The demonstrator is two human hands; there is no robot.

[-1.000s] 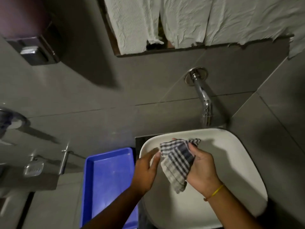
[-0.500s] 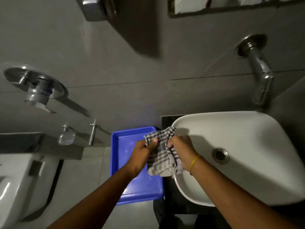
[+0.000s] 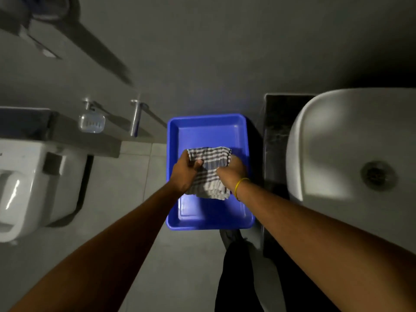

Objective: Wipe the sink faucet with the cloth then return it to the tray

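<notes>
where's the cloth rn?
Head view, centre: the checked cloth is over the blue tray, gripped by the left hand and right hand, left of the white sink.

Sitting in the middle, on the floor against the wall: tray (image 3: 208, 129). Lying over the tray's centre: cloth (image 3: 209, 172), with left hand (image 3: 185, 174) gripping its left edge and right hand (image 3: 233, 171) gripping its right edge. Standing to the right of the tray, just beside it: counter (image 3: 275, 136), carrying sink (image 3: 342, 149) on top. Standing well to the left of the tray: toilet (image 3: 29, 190). Hanging on the wall between toilet and tray: soap dish (image 3: 91, 123) and, right of it, metal fitting (image 3: 135, 119).
</notes>
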